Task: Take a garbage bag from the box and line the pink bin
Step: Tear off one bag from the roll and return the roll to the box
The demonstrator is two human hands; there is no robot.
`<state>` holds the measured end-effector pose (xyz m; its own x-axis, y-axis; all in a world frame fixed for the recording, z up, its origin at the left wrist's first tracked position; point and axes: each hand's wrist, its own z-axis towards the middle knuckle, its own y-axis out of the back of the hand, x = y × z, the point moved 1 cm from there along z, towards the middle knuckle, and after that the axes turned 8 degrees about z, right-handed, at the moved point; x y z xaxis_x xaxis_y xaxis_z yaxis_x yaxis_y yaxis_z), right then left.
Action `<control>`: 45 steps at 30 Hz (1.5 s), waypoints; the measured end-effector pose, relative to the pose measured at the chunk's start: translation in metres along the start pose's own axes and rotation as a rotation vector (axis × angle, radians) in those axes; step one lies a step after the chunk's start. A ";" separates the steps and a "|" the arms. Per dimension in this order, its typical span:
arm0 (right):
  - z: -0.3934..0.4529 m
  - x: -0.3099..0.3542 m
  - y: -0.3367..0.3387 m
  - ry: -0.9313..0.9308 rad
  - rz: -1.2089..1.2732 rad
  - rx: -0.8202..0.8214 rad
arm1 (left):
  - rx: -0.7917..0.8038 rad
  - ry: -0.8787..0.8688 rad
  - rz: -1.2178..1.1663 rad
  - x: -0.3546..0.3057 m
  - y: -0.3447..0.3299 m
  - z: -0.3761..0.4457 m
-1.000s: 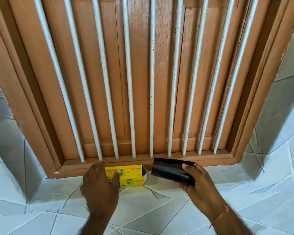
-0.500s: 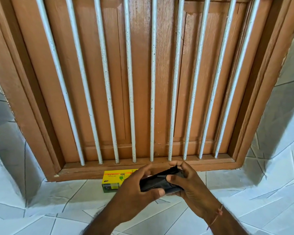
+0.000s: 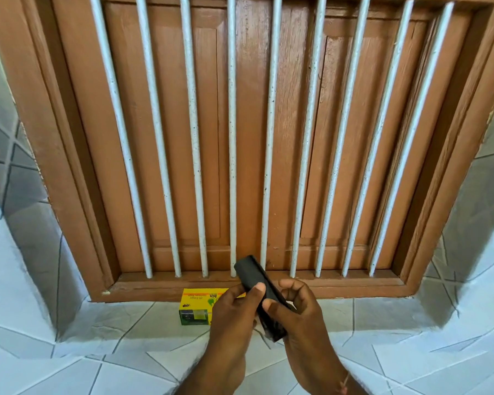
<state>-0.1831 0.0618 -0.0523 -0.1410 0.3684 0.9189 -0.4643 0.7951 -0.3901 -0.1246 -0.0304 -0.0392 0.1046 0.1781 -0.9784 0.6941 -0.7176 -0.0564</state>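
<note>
A black roll of garbage bags (image 3: 251, 273) is held up between both hands, tilted with its far end toward the window bars. My left hand (image 3: 234, 315) grips it from the left with the thumb on top. My right hand (image 3: 297, 312) grips its lower end, fingers curled around it. The yellow garbage bag box (image 3: 197, 306) lies on the tiled sill just behind my left hand, partly hidden by it. The pink bin is not in view.
A brown wooden shuttered window (image 3: 246, 124) with several white vertical bars (image 3: 231, 138) fills the wall ahead. Its wooden frame ledge (image 3: 154, 286) runs right behind the box. White tiled sill (image 3: 97, 352) and tiled side walls (image 3: 468, 252) surround the hands.
My left hand left the box and joined my right hand on the black roll. The roll turned from lying sideways to pointing away, and the hands rose slightly.
</note>
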 end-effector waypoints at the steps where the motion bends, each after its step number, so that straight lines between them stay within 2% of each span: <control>1: 0.001 0.000 0.000 -0.025 -0.008 -0.015 | 0.002 0.006 0.007 0.000 0.002 -0.001; 7: 0.000 0.011 -0.004 -0.071 -0.180 -0.038 | 0.042 0.094 -0.109 0.004 0.007 -0.003; 13: 0.010 0.017 0.002 -0.061 -0.281 -0.159 | 0.174 0.228 -0.403 0.008 0.011 -0.011; 19: 0.017 0.020 0.012 -0.079 -0.262 -0.217 | 0.254 0.177 -0.453 0.004 0.016 -0.015; 21: 0.016 0.021 0.013 -0.153 -0.249 -0.167 | 0.256 0.157 -0.439 0.003 0.018 -0.013; 24: 0.010 0.023 0.009 -0.248 -0.301 0.021 | 0.241 0.121 -0.355 0.004 0.020 -0.009; 26: 0.008 0.024 0.004 -0.173 -0.329 0.099 | 0.226 0.106 -0.296 0.004 0.022 -0.007; 28: 0.011 0.024 0.003 -0.079 -0.343 0.039 | 0.209 0.123 -0.290 0.004 0.023 -0.006; 32: 0.018 0.030 0.006 -0.085 -0.294 -0.042 | 0.254 0.198 -0.415 0.004 0.028 -0.011; 37: 0.022 0.044 0.013 -0.062 -0.191 -0.003 | 0.290 0.167 -0.503 0.003 0.037 -0.014; 45: 0.041 0.078 0.049 0.043 0.010 -0.039 | 0.193 0.168 -0.572 0.004 0.064 -0.008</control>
<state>-0.2530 0.1092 0.0023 -0.1072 0.3960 0.9120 -0.4287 0.8092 -0.4017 -0.0742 -0.0706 -0.0451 -0.1242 0.6618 -0.7393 0.5339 -0.5834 -0.6120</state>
